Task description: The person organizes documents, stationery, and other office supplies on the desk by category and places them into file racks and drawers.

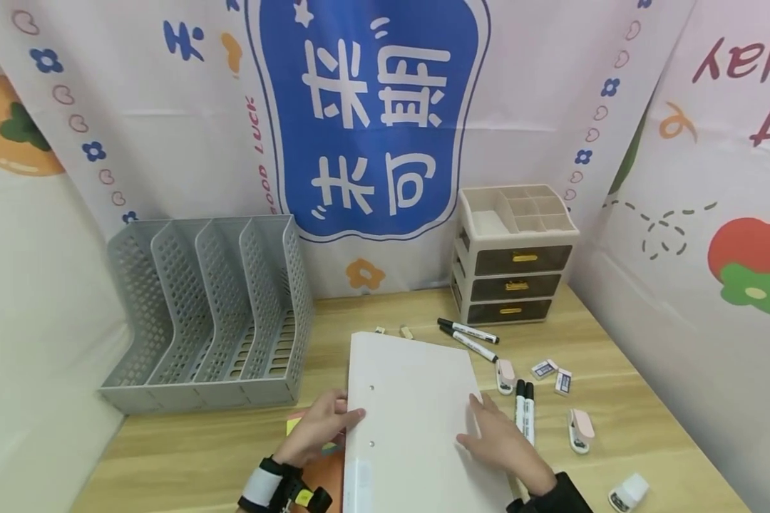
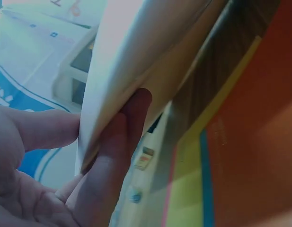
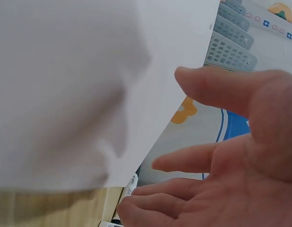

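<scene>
From the head view, we see a white folder (image 1: 417,427) held above the bench (image 1: 186,463), midway between its left and right edges and toward the near edge. Our left hand (image 1: 321,424) has its grip clamped on the folder's left side; our right hand (image 1: 500,438) lies at its right side, thumb and fingers apart. A grey file rack (image 1: 199,397) fills the bench's far left corner, and a drawer unit (image 1: 520,288) stands at the far right one. Two black-capped markers (image 1: 525,410) lie just beside our right hand, and a stapler (image 1: 580,431) sits nearer the bench's right edge.

From the left wrist, we see thumb and fingers pinching the folder's edge from opposite faces, beside an orange cover (image 2: 259,142).

From the right wrist, our grip stands spread beside the folder; whether it touches, we cannot tell.
</scene>
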`<state>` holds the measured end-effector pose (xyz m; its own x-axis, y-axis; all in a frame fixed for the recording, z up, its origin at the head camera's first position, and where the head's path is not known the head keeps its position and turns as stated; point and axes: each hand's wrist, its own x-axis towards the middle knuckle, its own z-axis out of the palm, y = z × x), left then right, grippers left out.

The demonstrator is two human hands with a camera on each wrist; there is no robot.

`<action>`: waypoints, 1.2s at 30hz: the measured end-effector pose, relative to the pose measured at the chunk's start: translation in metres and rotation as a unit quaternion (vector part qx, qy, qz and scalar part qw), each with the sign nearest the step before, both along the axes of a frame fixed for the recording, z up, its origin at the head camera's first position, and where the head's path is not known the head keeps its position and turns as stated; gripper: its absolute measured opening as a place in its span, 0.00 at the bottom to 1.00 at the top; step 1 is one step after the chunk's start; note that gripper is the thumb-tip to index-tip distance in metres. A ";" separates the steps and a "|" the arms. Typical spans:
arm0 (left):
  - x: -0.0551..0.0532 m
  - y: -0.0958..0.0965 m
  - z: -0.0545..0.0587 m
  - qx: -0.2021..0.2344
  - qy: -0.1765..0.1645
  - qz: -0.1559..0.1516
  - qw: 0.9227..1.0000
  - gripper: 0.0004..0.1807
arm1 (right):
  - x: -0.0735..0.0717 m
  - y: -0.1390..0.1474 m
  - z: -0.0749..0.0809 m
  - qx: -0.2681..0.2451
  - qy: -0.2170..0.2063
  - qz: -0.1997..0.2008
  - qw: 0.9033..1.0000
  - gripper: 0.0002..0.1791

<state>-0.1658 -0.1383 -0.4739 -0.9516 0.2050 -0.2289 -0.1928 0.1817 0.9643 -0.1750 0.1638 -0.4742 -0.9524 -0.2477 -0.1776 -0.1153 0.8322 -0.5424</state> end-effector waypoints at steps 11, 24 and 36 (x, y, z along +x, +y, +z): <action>0.029 -0.029 0.027 0.027 0.066 -0.016 0.997 0.29 | -0.018 0.000 0.004 -0.110 0.008 -0.032 0.993 0.46; 0.048 -0.051 0.050 0.004 0.175 -0.019 0.984 0.26 | -0.034 -0.006 0.038 -0.411 -0.108 -0.113 0.898 0.29; 0.062 -0.058 0.071 -0.050 0.258 0.010 0.965 0.24 | -0.033 -0.018 0.082 -0.355 -0.041 -0.078 0.931 0.29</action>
<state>-0.1042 -0.1960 -0.4027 -0.9481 0.1859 0.2580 0.3028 0.2801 0.9109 -0.2079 0.1455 -0.3920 -0.9770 -0.1907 -0.0953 0.0426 0.2636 -0.9637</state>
